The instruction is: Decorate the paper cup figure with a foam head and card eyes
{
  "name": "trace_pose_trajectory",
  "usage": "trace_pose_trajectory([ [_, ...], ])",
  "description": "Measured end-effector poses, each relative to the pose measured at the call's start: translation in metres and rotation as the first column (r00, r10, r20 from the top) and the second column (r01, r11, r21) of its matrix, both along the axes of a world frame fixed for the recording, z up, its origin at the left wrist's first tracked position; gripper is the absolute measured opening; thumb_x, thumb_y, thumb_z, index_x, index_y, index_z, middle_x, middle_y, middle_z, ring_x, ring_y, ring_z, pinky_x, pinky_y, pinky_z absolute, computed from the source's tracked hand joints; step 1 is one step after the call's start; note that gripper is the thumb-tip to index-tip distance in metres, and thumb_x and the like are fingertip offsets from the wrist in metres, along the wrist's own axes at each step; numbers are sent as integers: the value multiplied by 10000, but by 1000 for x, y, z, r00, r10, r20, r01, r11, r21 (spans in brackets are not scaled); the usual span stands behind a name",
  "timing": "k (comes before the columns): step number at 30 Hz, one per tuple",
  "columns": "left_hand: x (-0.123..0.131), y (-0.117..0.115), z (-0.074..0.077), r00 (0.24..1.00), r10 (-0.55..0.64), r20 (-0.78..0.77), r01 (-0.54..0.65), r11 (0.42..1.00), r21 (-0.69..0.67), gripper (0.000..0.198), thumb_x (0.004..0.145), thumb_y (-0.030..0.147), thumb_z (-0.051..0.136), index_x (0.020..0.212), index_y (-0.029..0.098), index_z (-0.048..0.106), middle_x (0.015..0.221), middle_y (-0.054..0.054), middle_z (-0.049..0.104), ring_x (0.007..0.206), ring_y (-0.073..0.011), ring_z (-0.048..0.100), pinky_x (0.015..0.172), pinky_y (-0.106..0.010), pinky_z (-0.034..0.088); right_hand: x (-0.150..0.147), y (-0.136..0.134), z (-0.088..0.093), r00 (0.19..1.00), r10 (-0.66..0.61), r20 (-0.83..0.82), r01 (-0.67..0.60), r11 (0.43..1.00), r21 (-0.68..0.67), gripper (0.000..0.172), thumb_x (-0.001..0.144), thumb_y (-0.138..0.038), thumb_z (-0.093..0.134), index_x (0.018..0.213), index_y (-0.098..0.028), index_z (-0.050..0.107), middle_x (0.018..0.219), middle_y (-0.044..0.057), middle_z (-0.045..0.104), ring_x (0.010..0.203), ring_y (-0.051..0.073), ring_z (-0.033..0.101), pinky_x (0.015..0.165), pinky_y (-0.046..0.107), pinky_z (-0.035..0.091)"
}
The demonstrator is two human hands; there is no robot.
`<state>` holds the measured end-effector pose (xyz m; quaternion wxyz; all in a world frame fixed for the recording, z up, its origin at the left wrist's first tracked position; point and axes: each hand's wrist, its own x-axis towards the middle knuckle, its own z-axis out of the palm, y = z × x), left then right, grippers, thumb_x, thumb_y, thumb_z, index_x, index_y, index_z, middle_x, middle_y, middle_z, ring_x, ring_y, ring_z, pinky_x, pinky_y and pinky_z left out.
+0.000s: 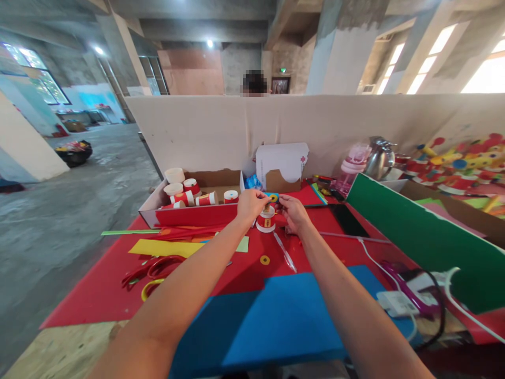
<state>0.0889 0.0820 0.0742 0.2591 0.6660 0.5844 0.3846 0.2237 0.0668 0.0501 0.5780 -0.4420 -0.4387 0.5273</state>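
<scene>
Over the red tabletop, my left hand (pixel 251 205) pinches the left end of a small blue piece of paper (pixel 269 195) with a yellow ring (pixel 273 198) on it. The fingers of my right hand (pixel 292 211) are closed at the right end of that paper. Just below stands an upside-down red and white paper cup (pixel 266 221) with a gold label. A second yellow ring (pixel 264 260) with a dark centre lies nearer to me. A white pen (pixel 284 251) rests beside the cup, under my right hand.
At the left are red-handled scissors (pixel 165 267) and yellow paper (pixel 165 247). Behind, a cardboard box (pixel 205 215) holds several paper cups. Blue foam sheet (pixel 252 326) covers the near edge. A green panel (pixel 418 239), cables and a steel jug (pixel 379 158) stand right; a partition (pixel 197 129) closes the back.
</scene>
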Motion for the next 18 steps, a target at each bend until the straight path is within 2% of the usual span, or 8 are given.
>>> trace_pose_trajectory([
  [4, 1, -3, 4, 999, -1, -42, 1, 1000, 13, 151, 700, 306, 654, 678, 170, 716, 568, -16, 639, 551, -133, 546, 501, -237, 335, 0, 1, -1, 1000, -6, 3, 6, 1000, 7, 121, 643, -282, 605, 703, -177, 599, 581, -17, 557, 552, 106, 486, 566, 229, 390],
  [9, 4, -7, 5, 998, 10, -58, -8, 999, 38, 158, 707, 295, 631, 666, 169, 718, 593, -21, 658, 567, -131, 559, 533, -229, 368, 1, 1, -1, 1000, -8, -24, 8, 1000, 3, 167, 570, -288, 647, 681, -173, 598, 554, -31, 553, 539, 95, 485, 552, 217, 383],
  [14, 7, -8, 4, 996, 57, -62, -56, 998, 22, 137, 701, 279, 624, 681, 171, 706, 626, -23, 663, 591, -132, 557, 545, -226, 368, 0, -1, -1, 997, 2, 83, -7, 998, 55, 163, 554, -267, 661, 679, -168, 624, 567, -39, 572, 510, 74, 458, 511, 204, 343],
  [18, 11, -9, 3, 995, 82, -59, -81, 997, 20, 153, 697, 321, 632, 662, 175, 661, 611, -14, 634, 565, -127, 529, 522, -226, 341, -1, -2, -2, 995, 13, 97, -18, 998, 55, 197, 556, -233, 644, 741, -169, 656, 627, -31, 618, 540, 81, 502, 547, 208, 380],
])
